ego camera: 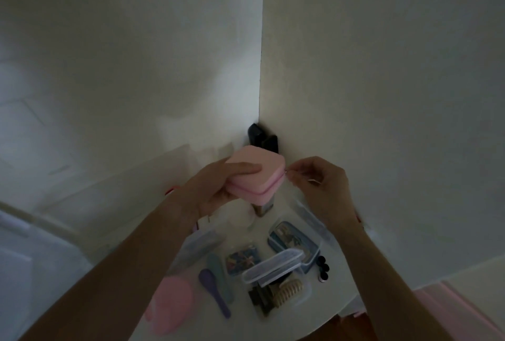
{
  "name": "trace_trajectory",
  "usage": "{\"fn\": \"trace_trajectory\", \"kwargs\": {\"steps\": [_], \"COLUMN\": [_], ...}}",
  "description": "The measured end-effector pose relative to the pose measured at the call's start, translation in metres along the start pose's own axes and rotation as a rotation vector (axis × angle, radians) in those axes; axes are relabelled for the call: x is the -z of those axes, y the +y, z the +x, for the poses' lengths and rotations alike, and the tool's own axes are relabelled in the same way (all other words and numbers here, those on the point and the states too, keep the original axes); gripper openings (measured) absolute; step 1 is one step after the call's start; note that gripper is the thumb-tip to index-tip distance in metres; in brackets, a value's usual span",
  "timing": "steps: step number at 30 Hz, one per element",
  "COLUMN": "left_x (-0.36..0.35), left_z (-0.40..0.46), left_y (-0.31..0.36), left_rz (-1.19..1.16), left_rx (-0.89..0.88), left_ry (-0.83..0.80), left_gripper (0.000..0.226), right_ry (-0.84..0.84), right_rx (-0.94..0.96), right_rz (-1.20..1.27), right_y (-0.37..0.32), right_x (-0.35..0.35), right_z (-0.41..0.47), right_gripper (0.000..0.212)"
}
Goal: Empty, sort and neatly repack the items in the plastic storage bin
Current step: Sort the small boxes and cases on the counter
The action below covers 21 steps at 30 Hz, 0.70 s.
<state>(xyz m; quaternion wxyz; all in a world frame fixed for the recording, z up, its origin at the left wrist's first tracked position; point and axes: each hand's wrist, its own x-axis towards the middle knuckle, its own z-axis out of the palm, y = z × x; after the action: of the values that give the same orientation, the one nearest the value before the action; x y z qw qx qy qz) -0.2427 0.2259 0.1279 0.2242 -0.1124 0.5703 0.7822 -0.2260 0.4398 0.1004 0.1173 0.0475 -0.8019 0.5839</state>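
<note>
head view: the scene is dim and a little blurred. the left hand (218,184) grasps a small pink zip case (254,176) and holds it up in the air in front of a wall corner, fingers curled under it and the thumb lying across its top. the right hand (319,184) is just beside the case's right edge, its fingertips (293,174) pinching what looks like the zipper pull (286,173); the pull is too small to make out clearly. the case's two halves sit together with a darker pink seam running round the side

below the hands a white table (246,321) carries the sorted things: a pink round brush (170,303) at the left, a purple spoon-shaped tool (211,293) and a teal one (220,275) just beside it, a small clear box with coloured bits (241,258), a blue-rimmed case (291,239), a clear lidded box (273,265) lying over a beige claw clip (288,290) and a dark clip (259,299), and a few small dark bottles (323,268) at the right. a clear plastic bin wall (114,184) rises at the left, against the wall. a black object (262,138) stands in the corner behind the case
</note>
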Motion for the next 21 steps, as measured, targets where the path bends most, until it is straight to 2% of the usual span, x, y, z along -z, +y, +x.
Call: {"fn": "trace_trajectory", "kwargs": {"steps": [3, 9, 15, 21], "left_x": [0.001, 0.002, 0.016, 0.03], "left_z": [-0.001, 0.007, 0.012, 0.015], "left_y": [-0.001, -0.006, -0.002, -0.002], "left_rz": [-0.061, -0.142, -0.083, -0.078], "left_rx": [0.017, 0.011, 0.042, 0.062], "left_ry": [-0.017, 0.144, 0.087, 0.034], "left_gripper": [0.044, 0.048, 0.071, 0.073], "right_ry": [0.024, -0.008, -0.076, -0.112], "right_rx": [-0.027, -0.002, -0.001, 0.01], "right_rz": [0.035, 0.05, 0.071, 0.1], "right_y": [0.003, 0.0, -0.006, -0.004], "right_x": [0.003, 0.001, 0.002, -0.006], "right_z": [0.005, 0.004, 0.009, 0.011], "right_gripper": [0.006, 0.008, 0.009, 0.009]}}
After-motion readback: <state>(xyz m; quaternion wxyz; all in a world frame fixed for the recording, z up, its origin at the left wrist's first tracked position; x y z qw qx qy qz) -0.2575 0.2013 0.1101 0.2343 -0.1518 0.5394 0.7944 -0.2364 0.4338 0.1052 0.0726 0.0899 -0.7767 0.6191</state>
